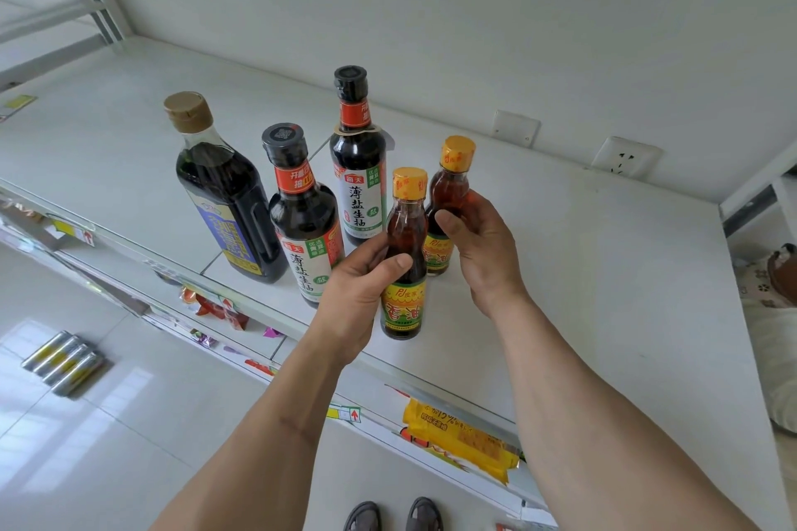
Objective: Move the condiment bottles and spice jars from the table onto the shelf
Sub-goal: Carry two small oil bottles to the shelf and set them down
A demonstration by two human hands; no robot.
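Two small sesame-oil bottles being set down on the top shelf [560,272], to the right of three larger dark bottles that already stand there. The left hand [358,285] grips the near oil bottle [404,254] around its waist, thumb across the front — its base looks to hang at or just over the shelf's front edge, not yet resting. The right hand [478,246] wraps the far oil bottle [448,203] from the right side; that bottle stands upright, its base on or just above the shelf surface.

To finish the step well, in my judgement: carry the near bottle further in from the edge before lowering it, keep it vertical, and leave a gap from the near soy-sauce bottle [304,220], which it almost touches. Let go of each bottle only once its base sits flat — the narrow bodies would tip easily. The far soy-sauce bottle [358,160] and the large brown-capped bottle [224,190] stand clear of the hands.

Hard to make out: whether either oil bottle's base actually touches the shelf; the right hand's fingers, hidden behind the far bottle. The table named in the task is out of view, so any bottles or jars left on it cannot be counted. Lower shelves show only slivers of packaged goods.
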